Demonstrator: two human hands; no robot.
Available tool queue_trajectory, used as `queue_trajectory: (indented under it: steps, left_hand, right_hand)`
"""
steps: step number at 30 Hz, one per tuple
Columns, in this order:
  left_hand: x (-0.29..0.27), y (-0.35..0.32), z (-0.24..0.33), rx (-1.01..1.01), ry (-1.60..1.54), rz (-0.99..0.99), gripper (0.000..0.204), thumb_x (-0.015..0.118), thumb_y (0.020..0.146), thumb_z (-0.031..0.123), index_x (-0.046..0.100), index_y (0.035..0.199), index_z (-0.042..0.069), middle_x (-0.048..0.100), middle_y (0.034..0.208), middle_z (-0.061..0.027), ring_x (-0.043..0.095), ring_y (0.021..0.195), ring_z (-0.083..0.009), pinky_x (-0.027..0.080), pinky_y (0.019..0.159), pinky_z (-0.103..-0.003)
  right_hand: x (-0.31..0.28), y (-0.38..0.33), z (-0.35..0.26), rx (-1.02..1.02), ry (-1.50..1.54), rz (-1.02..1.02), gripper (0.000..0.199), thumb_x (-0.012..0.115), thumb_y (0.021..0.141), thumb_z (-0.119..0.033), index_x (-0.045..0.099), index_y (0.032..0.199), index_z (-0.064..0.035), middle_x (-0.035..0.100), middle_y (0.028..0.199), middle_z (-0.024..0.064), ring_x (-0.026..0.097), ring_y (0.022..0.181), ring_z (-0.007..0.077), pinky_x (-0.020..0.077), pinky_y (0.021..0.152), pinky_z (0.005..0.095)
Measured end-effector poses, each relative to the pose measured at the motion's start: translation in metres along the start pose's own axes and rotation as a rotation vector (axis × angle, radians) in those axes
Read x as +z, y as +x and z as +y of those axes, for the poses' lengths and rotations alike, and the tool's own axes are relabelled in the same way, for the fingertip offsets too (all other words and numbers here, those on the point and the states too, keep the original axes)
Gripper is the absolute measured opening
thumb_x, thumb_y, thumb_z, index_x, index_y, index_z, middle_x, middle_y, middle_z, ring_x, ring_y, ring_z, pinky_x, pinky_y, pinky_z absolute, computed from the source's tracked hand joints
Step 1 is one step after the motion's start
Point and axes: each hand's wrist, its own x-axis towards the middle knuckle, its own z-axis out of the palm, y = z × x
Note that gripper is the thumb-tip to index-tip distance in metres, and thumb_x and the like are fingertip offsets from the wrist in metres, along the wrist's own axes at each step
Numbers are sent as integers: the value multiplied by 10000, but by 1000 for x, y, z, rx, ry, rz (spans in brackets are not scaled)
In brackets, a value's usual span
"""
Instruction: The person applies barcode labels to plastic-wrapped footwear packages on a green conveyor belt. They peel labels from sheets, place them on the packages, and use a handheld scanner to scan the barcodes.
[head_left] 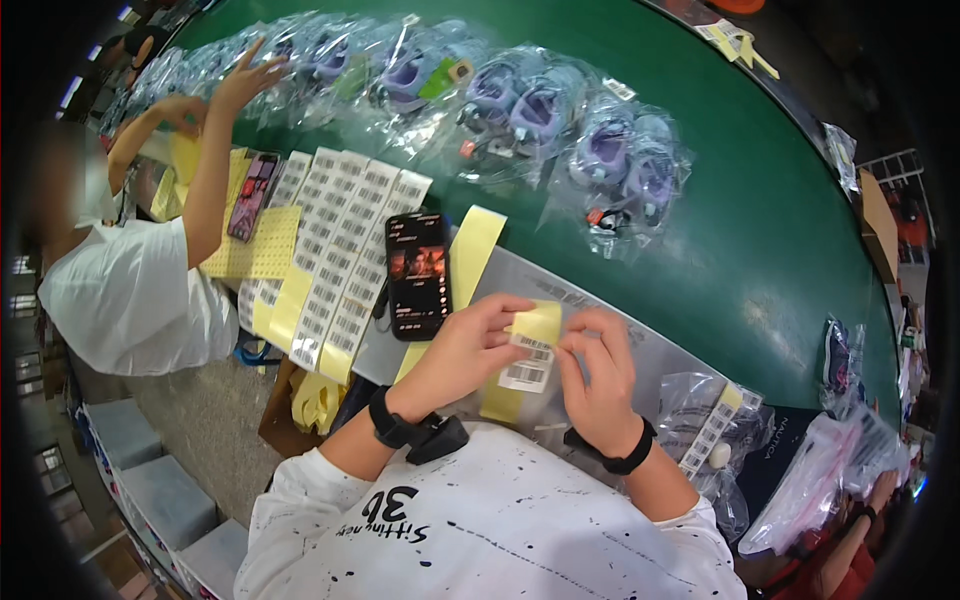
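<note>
My left hand pinches a strip of barcode labels on yellow backing, which curls over at the top. At the strip's right edge is my right hand, thumb and fingertips pressed together. Whether a label is between those fingertips is too small to tell. Under both hands lies a grey board. Beside my left hand a smartphone shows a lit picture. A yellow backing strip lies next to the phone.
Bagged pairs of light-blue shoes line the green table. Barcode label sheets spread at left, where a co-worker in a white shirt reaches over the shoes. Clear plastic bags lie at right, near another person's arm.
</note>
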Motion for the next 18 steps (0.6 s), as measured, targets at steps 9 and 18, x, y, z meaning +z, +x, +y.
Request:
queue_trajectory:
  steps: [9, 18]
  left_hand:
    - [-12, -7, 10, -57, -47, 90, 463, 618, 846, -99, 453, 1277, -63, 602, 1210, -156, 618, 1074, -169, 515, 915, -272]
    - [-10, 2, 16, -74, 3, 104, 469, 608, 854, -105, 441, 1291, -68, 603, 1197, -184, 655, 1004, -184, 542, 821, -253]
  right_hand:
    - [-118, 135, 114, 338, 685, 623, 96, 639, 892, -70, 607, 964, -16, 618, 1013, 69, 583, 910, 126, 488, 777, 279]
    - [-80, 184, 287, 992, 625, 463, 885, 732, 820, -85, 166, 1497, -152, 623, 850, 102, 618, 650, 175, 522, 527, 312]
